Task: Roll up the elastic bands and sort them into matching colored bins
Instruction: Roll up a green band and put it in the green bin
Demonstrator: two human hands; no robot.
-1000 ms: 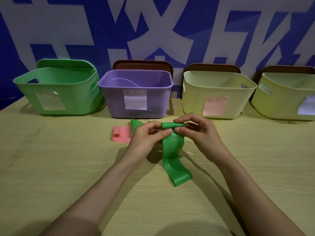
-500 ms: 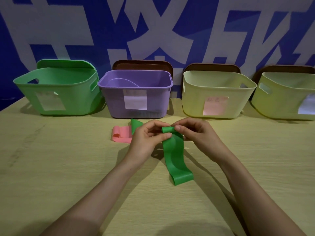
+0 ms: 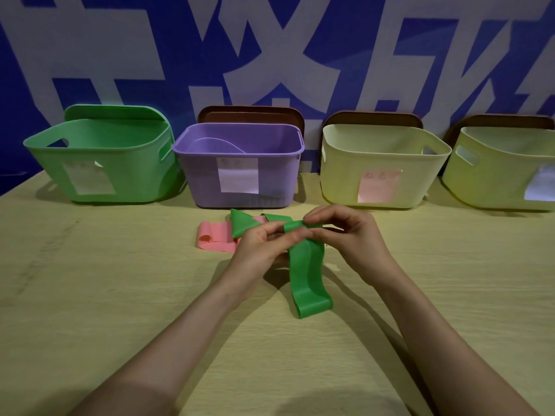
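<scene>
A green elastic band [image 3: 306, 274] hangs from both hands over the table, its top end rolled into a small tube and its loose tail touching the wood. My left hand [image 3: 264, 250] pinches the roll's left end, and my right hand [image 3: 345, 235] pinches its right end. A second green band [image 3: 243, 223] lies behind my left hand, overlapping a pink band [image 3: 213, 240] on the table. At the back stand a green bin [image 3: 99, 157], a purple bin [image 3: 240, 163] and a pale yellow bin [image 3: 381, 166] with a pink label.
Another pale yellow bin [image 3: 504, 172] sits at the far right, partly cut off. Brown lids [image 3: 252, 115] lean behind the bins against a blue and white wall. The wooden table [image 3: 105, 295] extends wide in front of the bins.
Both hands dipped slightly and came back up while turning the roll. The tail of the green band has stayed on the table, about the same length.
</scene>
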